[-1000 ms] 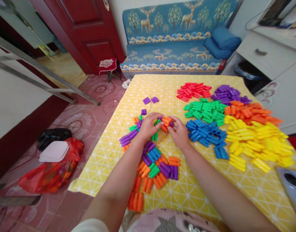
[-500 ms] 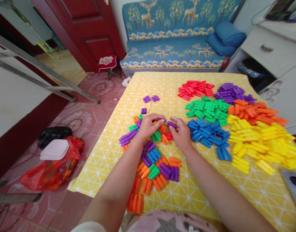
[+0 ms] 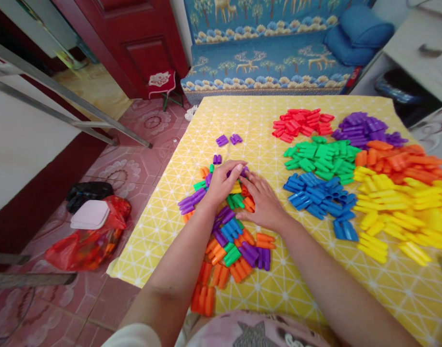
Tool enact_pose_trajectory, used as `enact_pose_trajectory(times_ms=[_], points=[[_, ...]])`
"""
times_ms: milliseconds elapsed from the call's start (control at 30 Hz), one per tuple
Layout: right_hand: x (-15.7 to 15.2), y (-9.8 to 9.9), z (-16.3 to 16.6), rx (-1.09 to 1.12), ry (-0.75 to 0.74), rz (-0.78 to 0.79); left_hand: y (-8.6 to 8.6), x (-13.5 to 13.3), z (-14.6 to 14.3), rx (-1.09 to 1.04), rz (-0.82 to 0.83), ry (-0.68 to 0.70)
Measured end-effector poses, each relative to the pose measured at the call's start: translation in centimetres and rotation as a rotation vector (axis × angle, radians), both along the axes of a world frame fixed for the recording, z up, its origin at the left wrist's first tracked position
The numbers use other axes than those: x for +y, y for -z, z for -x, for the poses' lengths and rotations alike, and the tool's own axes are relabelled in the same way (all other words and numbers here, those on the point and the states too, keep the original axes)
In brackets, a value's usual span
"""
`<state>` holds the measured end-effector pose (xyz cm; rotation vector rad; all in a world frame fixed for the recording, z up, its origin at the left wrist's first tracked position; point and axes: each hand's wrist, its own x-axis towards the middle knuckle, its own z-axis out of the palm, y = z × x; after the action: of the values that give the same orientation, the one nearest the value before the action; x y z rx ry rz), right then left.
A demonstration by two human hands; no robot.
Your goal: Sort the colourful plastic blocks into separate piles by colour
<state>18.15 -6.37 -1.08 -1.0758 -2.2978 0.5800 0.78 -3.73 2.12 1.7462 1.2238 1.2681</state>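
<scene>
Both hands (image 3: 223, 185) (image 3: 263, 200) have drawn closer beside a purple piece (image 3: 244, 171).

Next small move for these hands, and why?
Probably draw the right hand back a little: its thumb and fingers are spread over the mixed pieces, partly covering them, while a purple piece shows at the left hand's fingertips, close by. I can't tell whether that piece is gripped.
</scene>
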Motion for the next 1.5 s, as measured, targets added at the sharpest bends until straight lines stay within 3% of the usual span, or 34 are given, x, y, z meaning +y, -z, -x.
enact_pose_trajectory(times_ms=[133, 267, 333, 400, 533, 600, 667, 767, 867, 967, 1067, 1167, 1267, 1367, 1500], points=[[-2.0, -2.0, -0.2, 0.093, 0.001, -0.019, -0.8, 0.3, 0.4, -0.313, 0.015, -0.091], [-7.4, -4.7, 0.0, 0.046, -0.322, -0.029, -3.0, 0.9, 2.0, -0.466, -0.039, -0.203], [-9.9, -4.9, 0.3, 0.001, -0.500, -0.016, -4.1, 1.0, 3.1, -0.461, -0.060, -0.247], [-11.3, -4.3, 0.7, -0.045, -0.584, -0.008, -5.0, 0.8, 4.1, -0.402, -0.080, -0.294], [-10.5, -2.5, 1.4, -0.096, -0.473, -0.025, -6.4, -0.5, 5.6, -0.210, -0.096, -0.394], [-9.6, -2.5, 1.8, -0.077, -0.377, -0.037, -6.9, -1.4, 6.1, -0.177, -0.065, -0.392], [-9.3, -3.1, 2.2, -0.033, -0.374, -0.049, -7.3, -2.2, 6.8, -0.211, -0.032, -0.340], [-10.4, -4.3, 3.1, 0.009, -0.639, -0.110, -7.4, -3.0, 7.9, -0.293, -0.042, -0.260], [-11.9, -4.0, 4.3, 0.026, -0.857, -0.173, -7.2, -3.6, 8.7, -0.355, -0.066, -0.232], [-11.5, -2.7, 5.2, 0.017, -0.741, -0.174, -6.5, -4.2, 9.1, -0.362, -0.047, -0.240], [-9.3, -2.1, 5.4, -0.019, -0.488, -0.140, -5.3, -5.0, 9.7, -0.159, -0.053, -0.313], [-7.2, -2.9, 4.8, -0.013, -0.260, -0.084, -3.5, -6.2, 10.3, 0.181, -0.089, -0.426], [-6.9, -4.3, 3.3, 0.010, -0.114, -0.021, -1.8, -8.2, 10.1, 0.370, -0.035, -0.493], [-8.1, -4.8, 0.9, 0.039, 0.007, 0.031, -1.1, -10.8, 9.4, 0.408, 0.109, -0.369], [-9.5, -3.2, -2.0, 0.010, 0.148, 0.033, -0.8, -13.8, 8.2, 0.542, 0.219, -0.073]])
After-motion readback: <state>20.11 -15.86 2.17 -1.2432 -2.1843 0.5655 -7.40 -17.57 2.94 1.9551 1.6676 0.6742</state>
